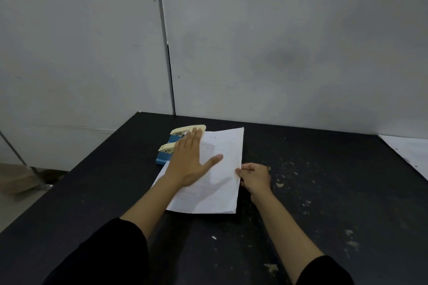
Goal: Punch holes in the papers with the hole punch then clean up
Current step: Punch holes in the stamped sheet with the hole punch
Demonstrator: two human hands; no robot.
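Lying flat, left hand spreads over papers; right hand pinches their edge.

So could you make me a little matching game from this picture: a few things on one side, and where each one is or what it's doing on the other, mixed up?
Things:
1. left hand
2. right hand
3. hole punch
4. stack of papers

States:
A. pinches the stack's right edge
B. blue and cream, at the stack's far left edge
C. lies white on the black table
D. spread flat, palm down

Pairs: 1-D, 2-A, 3-B, 4-C
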